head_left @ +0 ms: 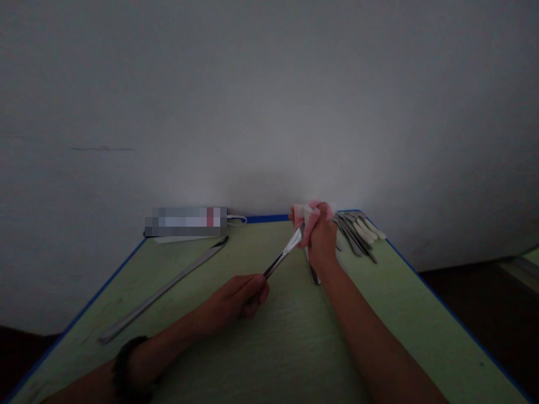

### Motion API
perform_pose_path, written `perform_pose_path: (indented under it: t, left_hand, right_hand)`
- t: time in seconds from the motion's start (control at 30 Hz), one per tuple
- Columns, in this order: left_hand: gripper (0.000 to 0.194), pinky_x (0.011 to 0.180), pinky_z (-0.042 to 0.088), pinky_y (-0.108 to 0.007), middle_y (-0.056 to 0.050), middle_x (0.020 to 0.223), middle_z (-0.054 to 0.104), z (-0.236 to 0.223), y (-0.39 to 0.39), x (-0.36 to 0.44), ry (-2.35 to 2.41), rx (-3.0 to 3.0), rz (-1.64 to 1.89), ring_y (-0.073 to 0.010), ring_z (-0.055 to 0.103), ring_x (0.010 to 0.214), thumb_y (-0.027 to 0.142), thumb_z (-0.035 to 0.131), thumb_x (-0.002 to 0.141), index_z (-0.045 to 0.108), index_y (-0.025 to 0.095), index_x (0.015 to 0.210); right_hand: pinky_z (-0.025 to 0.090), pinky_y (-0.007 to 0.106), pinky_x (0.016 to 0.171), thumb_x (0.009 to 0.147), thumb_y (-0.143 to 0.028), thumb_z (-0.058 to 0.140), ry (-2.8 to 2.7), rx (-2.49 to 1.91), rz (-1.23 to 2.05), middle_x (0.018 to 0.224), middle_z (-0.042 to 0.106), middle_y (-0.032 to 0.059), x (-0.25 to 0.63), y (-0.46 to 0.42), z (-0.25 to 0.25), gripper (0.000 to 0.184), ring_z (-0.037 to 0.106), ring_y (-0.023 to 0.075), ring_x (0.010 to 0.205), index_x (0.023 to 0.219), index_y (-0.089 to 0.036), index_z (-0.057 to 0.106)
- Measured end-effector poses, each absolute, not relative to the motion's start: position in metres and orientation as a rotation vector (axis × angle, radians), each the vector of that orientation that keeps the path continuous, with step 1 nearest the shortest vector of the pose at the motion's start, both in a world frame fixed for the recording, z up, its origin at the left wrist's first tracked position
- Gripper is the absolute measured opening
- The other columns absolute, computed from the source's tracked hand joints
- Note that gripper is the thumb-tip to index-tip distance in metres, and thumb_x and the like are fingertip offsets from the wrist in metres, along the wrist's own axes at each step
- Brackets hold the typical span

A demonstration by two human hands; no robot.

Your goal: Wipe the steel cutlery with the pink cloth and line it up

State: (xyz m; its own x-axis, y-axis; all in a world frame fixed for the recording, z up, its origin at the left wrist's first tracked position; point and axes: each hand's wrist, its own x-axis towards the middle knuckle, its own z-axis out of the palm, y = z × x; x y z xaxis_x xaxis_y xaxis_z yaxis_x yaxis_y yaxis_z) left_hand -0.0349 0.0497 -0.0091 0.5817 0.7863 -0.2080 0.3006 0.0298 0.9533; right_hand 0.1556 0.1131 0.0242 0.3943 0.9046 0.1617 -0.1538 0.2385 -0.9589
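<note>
My left hand (248, 294) is closed round the handle of a shiny metal table knife (292, 242), which slants up and to the right. Around the knife's far end, my right hand (323, 238) grips a bunched pink and white cloth (310, 217). The cloth hides the tip. Beneath my right wrist another metal piece of cutlery (314, 275) lies on the table, partly covered. Just right of that hand several metal utensils (356, 238) are spread out, some with white handles (367, 230).
A long, flat metal strip with a dark tip (164, 290) lies slanted across the left of the green table (261, 359), which has a blue edge. At the back left stands a blurred-out box (185, 222) with a white cord (238, 219). A pale wall (269, 112) rises behind.
</note>
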Motion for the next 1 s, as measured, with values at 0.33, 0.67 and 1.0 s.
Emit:
perform_pose_path:
  t: [0.33, 0.67, 1.0]
  left_hand:
    - [0.046, 0.042, 0.023, -0.019, 0.007, 0.049, 0.035, -0.011, 0.061, -0.036, 1.000, 1.461, 0.564, -0.0077, 0.028, 0.043, 0.055, 0.033, 0.088, 0.049, 0.017, 0.068]
    - [0.048, 0.044, 0.023, -0.019, 0.006, 0.053, 0.038, -0.006, 0.052, -0.039, 0.954, 1.517, 0.444, -0.0081, 0.031, 0.047, 0.053, 0.032, 0.090, 0.050, 0.016, 0.066]
    - [0.050, 0.042, 0.022, -0.020, 0.006, 0.050, 0.037, -0.006, 0.058, -0.040, 0.982, 1.512, 0.442, -0.0081, 0.030, 0.044, 0.055, 0.031, 0.089, 0.050, 0.016, 0.064]
  right_hand:
    - [0.041, 0.022, 0.044, 0.083, -0.066, 0.026, -0.981, -1.219, 0.960, 0.055, 0.065, 0.0073, 0.098, 0.092, -0.004, 0.066, 0.059, 0.0147, 0.048, 0.066, -0.015, 0.065]
    - [0.040, 0.024, 0.040, 0.083, -0.061, 0.034, -0.742, -1.238, 0.773, 0.055, 0.066, 0.0082, 0.157, 0.120, 0.012, 0.061, 0.059, 0.0159, 0.045, 0.068, -0.013, 0.068]
    - [0.038, 0.022, 0.036, 0.085, -0.062, 0.030, -0.794, -1.296, 0.810, 0.055, 0.066, 0.0086, 0.134, 0.103, 0.014, 0.063, 0.055, 0.0129, 0.040, 0.064, -0.015, 0.067]
